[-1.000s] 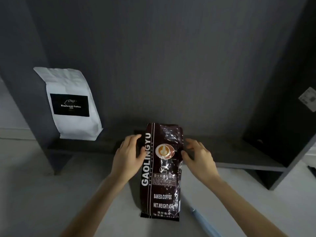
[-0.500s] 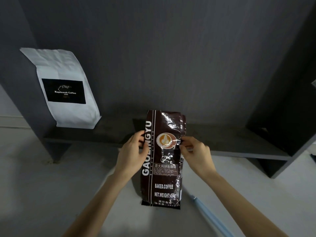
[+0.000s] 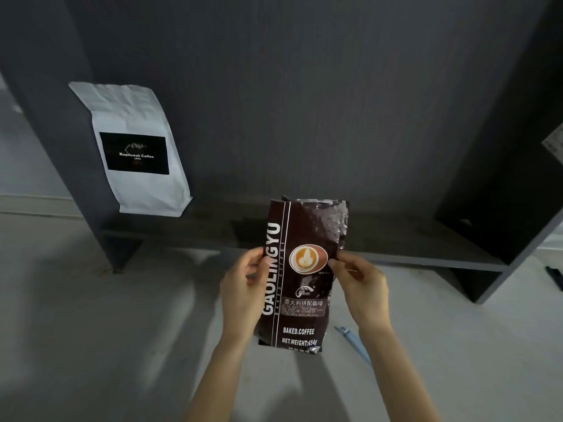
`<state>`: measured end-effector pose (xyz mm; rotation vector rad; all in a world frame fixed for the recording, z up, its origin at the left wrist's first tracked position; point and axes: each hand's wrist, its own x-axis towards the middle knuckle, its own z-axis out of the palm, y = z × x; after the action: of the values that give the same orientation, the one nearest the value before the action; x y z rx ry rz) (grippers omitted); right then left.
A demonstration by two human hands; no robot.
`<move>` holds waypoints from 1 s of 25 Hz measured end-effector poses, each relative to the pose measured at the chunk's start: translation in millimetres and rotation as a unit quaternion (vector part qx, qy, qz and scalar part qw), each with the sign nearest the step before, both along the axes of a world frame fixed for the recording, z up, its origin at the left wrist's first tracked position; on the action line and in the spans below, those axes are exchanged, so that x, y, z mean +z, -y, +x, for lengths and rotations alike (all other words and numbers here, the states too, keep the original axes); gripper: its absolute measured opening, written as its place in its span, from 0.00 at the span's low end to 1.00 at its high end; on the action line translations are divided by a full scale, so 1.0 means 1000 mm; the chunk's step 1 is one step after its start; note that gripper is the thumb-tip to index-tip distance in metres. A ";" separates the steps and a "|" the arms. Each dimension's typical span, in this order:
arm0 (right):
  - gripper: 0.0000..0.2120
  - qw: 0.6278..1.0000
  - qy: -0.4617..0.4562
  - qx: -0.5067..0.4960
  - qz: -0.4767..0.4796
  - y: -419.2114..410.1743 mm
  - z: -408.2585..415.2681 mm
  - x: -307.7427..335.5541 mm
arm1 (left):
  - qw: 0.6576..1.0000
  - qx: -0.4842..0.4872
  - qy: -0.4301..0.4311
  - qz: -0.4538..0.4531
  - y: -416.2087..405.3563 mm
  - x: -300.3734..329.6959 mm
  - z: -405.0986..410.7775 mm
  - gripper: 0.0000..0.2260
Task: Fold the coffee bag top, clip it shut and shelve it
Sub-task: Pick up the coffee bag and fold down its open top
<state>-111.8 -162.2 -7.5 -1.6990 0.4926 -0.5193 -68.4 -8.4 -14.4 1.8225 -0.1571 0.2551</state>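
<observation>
A dark brown coffee bag (image 3: 300,293) marked GAOLINGYU stands upright on the pale floor in front of a low dark shelf (image 3: 396,239). Its top is unfolded and stands straight up. My left hand (image 3: 243,287) pinches the bag's left edge at mid height. My right hand (image 3: 362,287) pinches the right edge at the same height. A light blue clip (image 3: 353,342) lies on the floor just right of the bag's base, partly behind my right forearm.
A white coffee bag (image 3: 137,150) with a black label leans upright at the shelf's left end. The shelf unit's dark side panel (image 3: 518,178) rises on the right. A dark object (image 3: 556,277) lies at the far right edge.
Both hands have closed from flat against the bag's sides to pinching its edges, and the bag's top stands taller and straighter. The view has shifted slightly.
</observation>
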 end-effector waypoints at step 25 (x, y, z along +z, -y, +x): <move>0.11 1.000 0.030 0.004 0.004 0.002 -0.040 -0.009 | 0.998 -0.062 -0.012 -0.005 -0.008 -0.008 -0.025 0.14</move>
<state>-152.2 -164.1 -17.0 -1.6717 0.4435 -0.5594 -93.4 -0.2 -21.9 1.7972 -0.2514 0.1461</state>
